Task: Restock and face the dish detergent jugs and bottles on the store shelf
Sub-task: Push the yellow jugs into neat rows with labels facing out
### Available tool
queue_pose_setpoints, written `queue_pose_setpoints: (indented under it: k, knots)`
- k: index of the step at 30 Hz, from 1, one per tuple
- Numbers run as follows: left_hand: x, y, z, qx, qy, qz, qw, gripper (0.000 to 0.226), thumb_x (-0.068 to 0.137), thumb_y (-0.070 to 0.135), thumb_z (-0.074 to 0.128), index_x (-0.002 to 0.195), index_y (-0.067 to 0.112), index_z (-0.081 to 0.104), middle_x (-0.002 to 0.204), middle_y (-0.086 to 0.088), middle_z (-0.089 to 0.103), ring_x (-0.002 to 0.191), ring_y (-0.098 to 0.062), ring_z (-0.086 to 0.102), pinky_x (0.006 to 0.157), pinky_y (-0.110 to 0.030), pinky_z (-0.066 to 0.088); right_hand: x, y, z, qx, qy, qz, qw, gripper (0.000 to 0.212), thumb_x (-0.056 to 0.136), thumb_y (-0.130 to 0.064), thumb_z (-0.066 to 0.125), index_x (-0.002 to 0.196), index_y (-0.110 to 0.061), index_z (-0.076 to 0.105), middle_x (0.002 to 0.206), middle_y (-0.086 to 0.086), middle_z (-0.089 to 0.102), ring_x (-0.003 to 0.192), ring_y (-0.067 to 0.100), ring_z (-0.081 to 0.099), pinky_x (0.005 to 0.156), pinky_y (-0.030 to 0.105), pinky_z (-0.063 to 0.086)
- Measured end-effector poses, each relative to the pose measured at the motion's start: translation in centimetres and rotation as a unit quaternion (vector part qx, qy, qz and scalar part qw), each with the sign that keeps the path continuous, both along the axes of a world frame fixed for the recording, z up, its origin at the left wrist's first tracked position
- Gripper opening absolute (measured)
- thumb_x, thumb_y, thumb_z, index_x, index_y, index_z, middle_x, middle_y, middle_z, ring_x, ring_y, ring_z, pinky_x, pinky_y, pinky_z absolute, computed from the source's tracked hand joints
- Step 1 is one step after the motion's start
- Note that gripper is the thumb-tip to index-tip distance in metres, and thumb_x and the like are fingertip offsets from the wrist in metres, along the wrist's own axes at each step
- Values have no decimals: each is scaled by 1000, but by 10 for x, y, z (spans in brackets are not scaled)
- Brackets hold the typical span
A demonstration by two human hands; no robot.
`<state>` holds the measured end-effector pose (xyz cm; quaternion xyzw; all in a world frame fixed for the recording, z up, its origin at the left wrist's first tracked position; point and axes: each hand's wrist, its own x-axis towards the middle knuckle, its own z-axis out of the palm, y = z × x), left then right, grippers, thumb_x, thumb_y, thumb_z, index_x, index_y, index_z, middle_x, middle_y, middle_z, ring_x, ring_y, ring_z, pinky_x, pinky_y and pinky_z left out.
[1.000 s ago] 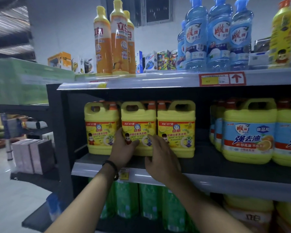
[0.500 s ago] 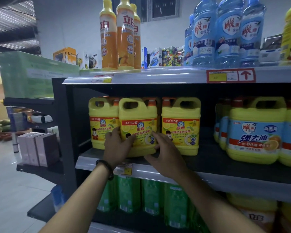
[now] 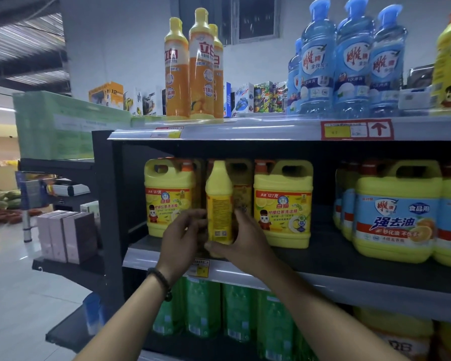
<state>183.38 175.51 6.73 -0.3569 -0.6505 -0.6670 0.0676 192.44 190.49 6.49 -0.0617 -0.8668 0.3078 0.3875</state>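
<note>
On the middle shelf [image 3: 349,259] a yellow detergent jug [image 3: 219,204] stands turned edge-on, its narrow side facing me. My left hand [image 3: 182,238] grips its lower left side and my right hand [image 3: 245,241] grips its lower right side and base. A second yellow jug [image 3: 167,199] stands to its left and a third yellow jug [image 3: 284,204] to its right, both with labels forward. Another jug shows dimly behind the turned one.
Blue-labelled yellow jugs [image 3: 399,212] fill the right of the same shelf. Orange bottles [image 3: 193,71] and blue bottles [image 3: 349,61] stand on the top shelf. Green bottles [image 3: 201,308] sit below. A side rack with pink boxes [image 3: 63,235] lies to the left.
The middle yellow jug has been rotated from label-forward to edge-on between both hands and pulled toward the shelf's front edge. The camera has moved closer.
</note>
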Motion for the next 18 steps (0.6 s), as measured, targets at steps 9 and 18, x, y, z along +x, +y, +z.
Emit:
queue_pose_setpoints:
  k: [9, 18]
  knots:
    - [-24, 13, 2, -41, 31, -35, 998, 30, 103, 7, 62, 118, 30, 73, 114, 7, 77, 111, -17, 72, 101, -52, 59, -7, 5, 6, 33, 9, -186, 982, 105, 70, -64, 78, 156, -20, 37, 137, 4, 55, 121, 28, 59, 90, 45, 58]
    - [-38, 44, -19, -169, 146, 59, 973, 64, 97, 41, 63, 155, 33, 38, 154, 4, 51, 135, -15, 54, 113, -43, 49, -8, 13, -1, 183, 22, -270, 945, 84, 87, -15, 84, 159, -11, 41, 122, 12, 62, 101, 31, 68, 77, 40, 61]
